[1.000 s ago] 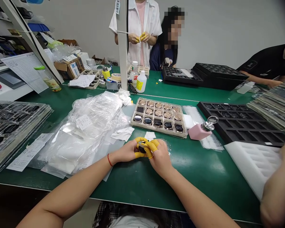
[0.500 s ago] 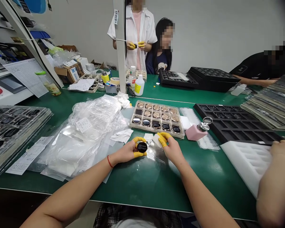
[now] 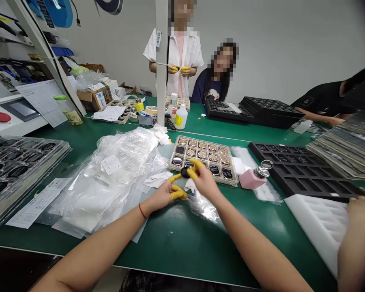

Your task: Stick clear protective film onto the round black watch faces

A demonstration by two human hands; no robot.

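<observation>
- Black disc (image 3: pixel 185 172) has passed from left hand (image 3: pixel 161 196) to right hand (image 3: pixel 207 182), pinched in its grip by the tray's (image 3: pixel 232 181) near side.
- Left fingers have parted; contact with disc unclear.

Cut off at left: clear plastic tray of dark discs (image 3: pixel 16 162). Blurred at right: stack of grey sheets (image 3: pixel 346 146). Too small to read: print on white paper slip (image 3: pixel 38 200).

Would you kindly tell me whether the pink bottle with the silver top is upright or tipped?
Upright: the pink bottle has its silver top above its body.
</observation>
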